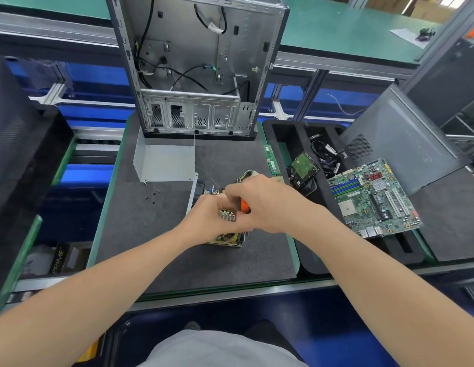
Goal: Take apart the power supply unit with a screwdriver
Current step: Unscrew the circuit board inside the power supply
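Right now my right hand (267, 205) is curled round the orange handle of the screwdriver (244, 206). My left hand (204, 221) grips the power supply unit (226, 238) from above, its fingers bent over the bare heat-sink fins (227, 215). The unit sits near the middle of the dark mat (156, 234), just in front of me. Its grey cover (164, 162) lies apart behind it, and a few loose screws (152, 196) lie to the left.

I judge the unit dense and stiff in its sheet-metal frame, but the exposed board and wiring look fragile and the fins may have sharp edges. I would sooner brace it by the metal side wall than by the components.

Both hands cover most of the unit. The screwdriver's shaft and tip are hidden, so I cannot tell which screw it meets, or whether it is seated at all. Nor can I tell how many fasteners remain.
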Demonstrator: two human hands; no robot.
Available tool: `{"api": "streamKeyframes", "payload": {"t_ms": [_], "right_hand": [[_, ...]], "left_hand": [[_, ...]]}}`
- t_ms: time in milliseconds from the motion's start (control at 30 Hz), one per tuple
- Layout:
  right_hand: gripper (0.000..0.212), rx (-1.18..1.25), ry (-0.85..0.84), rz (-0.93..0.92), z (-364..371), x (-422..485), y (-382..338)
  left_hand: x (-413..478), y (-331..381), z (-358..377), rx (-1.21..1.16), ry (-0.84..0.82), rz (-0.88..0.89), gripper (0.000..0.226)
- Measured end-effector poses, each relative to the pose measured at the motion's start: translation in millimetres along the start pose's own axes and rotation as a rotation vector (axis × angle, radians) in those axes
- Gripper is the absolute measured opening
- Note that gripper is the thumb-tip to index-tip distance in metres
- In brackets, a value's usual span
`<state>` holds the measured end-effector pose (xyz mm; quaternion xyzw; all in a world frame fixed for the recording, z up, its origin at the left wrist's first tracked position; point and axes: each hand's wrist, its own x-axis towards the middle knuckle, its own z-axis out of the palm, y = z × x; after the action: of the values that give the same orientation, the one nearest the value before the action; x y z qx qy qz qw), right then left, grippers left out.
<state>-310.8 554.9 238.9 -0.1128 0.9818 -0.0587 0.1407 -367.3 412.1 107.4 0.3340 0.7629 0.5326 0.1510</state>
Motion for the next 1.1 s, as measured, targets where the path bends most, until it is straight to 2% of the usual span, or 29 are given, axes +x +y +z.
{"api": "streamKeyframes", "payload": {"t_ms": [67,267,333,433,500,567,700,833,900,1000,1033,1100], "right_hand": [[0.011,0.019,-0.040,-0.077,-1,0,2],[0.010,-0.056,-0.099,-0.218,-2,6,1],[0.007,-0.099,-0.036,-0.160,-3,4,0],[0.031,-0.271,0.136,0.068,7,2,-5],[0.040,-0.311,0.182,0.161,13,3,-8],[0.037,-0.225,0.149,0.161,14,4,-5],[0.014,-0.025,0.106,0.027,7,0,6],[0.013,0.129,0.051,-0.027,6,-3,4],[0.012,0.153,0.071,-0.005,7,-2,3],[0.012,0.196,0.108,0.014,6,-2,5],[0.012,0.212,0.122,0.016,5,-2,6],[0.012,0.218,0.147,0.012,3,-3,7]], "left_hand": [[-1,2,-1,0.023,0.017,0.003,0.019],[-5,8,0,0.030,-0.010,0.041,0.018],[-4,8,0,0.018,0.002,0.031,0.015],[1,5,1,0.021,0.008,0.030,0.012],[2,4,2,0.014,-0.011,0.051,0.011],[0,2,2,-0.002,-0.028,0.046,0.016],[-1,-2,-1,-0.001,0.001,-0.021,0.016],[-3,3,-2,-0.029,-0.023,-0.020,0.010],[-4,4,-6,-0.048,-0.089,-0.042,0.017],[-5,-2,-9,-0.019,-0.180,-0.023,0.047],[-6,-4,-9,0.004,-0.188,-0.019,0.057],[-8,-6,-7,0.043,-0.164,-0.045,0.061]]}}
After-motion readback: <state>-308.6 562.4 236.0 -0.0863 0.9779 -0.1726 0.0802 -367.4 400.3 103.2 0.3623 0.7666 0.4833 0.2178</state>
